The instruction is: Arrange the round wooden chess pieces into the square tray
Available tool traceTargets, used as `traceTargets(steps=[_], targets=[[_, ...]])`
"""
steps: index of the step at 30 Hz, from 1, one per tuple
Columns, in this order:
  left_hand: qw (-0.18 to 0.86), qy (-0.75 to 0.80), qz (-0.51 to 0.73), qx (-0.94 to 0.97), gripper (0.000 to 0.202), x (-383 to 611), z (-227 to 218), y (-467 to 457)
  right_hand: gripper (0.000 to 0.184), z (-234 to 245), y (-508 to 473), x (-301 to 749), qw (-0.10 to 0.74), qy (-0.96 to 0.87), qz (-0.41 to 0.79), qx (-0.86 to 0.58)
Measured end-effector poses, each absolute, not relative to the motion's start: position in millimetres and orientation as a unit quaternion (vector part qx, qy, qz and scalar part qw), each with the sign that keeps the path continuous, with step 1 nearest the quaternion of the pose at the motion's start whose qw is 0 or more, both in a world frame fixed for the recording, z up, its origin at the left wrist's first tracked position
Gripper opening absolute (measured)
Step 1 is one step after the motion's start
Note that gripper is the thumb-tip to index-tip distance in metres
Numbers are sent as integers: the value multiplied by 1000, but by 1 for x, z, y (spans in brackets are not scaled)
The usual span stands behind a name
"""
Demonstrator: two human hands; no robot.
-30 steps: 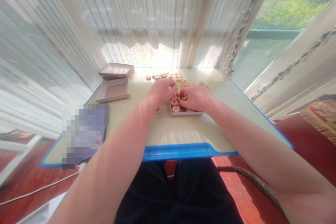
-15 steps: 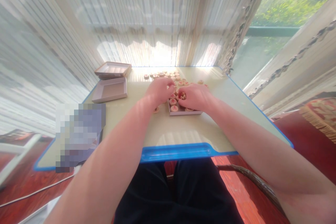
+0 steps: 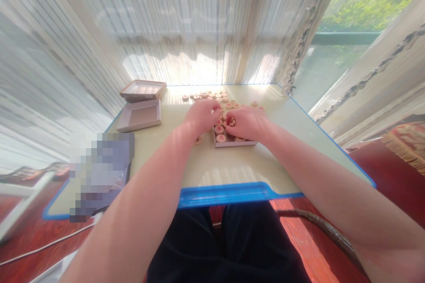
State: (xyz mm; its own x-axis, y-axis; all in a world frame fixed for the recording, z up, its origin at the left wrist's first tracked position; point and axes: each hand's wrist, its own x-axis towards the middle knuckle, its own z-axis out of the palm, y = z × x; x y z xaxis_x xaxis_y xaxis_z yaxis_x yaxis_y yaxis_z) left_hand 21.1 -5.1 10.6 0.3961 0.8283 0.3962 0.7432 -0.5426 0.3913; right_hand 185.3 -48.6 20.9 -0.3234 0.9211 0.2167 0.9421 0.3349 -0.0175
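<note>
Round wooden Chinese chess pieces (image 3: 221, 138), several with red characters, lie in a shallow box (image 3: 234, 143) at the middle of the table. Over the right part of this box, my right hand (image 3: 249, 122) is curled round a small cluster of tan pieces (image 3: 232, 122) showing between thumb and fingers. My left hand (image 3: 202, 115) hovers at the box's left edge with its fingers bent inward. Whatever its fingertips hold is hidden. One loose piece (image 3: 198, 140) lies on the table beneath my left wrist.
More pieces (image 3: 205, 95) are scattered at the table's far side. Two shallow boxes, a nearer one (image 3: 139, 115) and a farther one (image 3: 142, 89), stand at the left. A blurred-out flat item (image 3: 108, 172) lies at front left. Blue edging (image 3: 226, 193) borders the table (image 3: 159, 159).
Both hands stay almost in place, with the right hand's fingers barely shifted at the box. The whole view has dipped very slightly.
</note>
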Motion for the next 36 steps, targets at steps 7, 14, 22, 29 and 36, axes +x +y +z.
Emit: traceTargets(steps=[7,14,22,29,36], targets=[[66,468,283,835,26,21,10,-4,26,31,-47,194,153,-766,-61,-621],[77,474,280,831,26,20,7,-3,31,30,-27,223,162,-665,-64,-726],[80,493,268,824,26,20,9,-7,34,21,-8,264,129,-651,41,-747],[73,503,278,815,29,18,7,-7,32,23,-7,273,126,-684,26,-718],[59,504,280,815,31,15,4,-5,23,15,-2,272,84,-749,23,-657]])
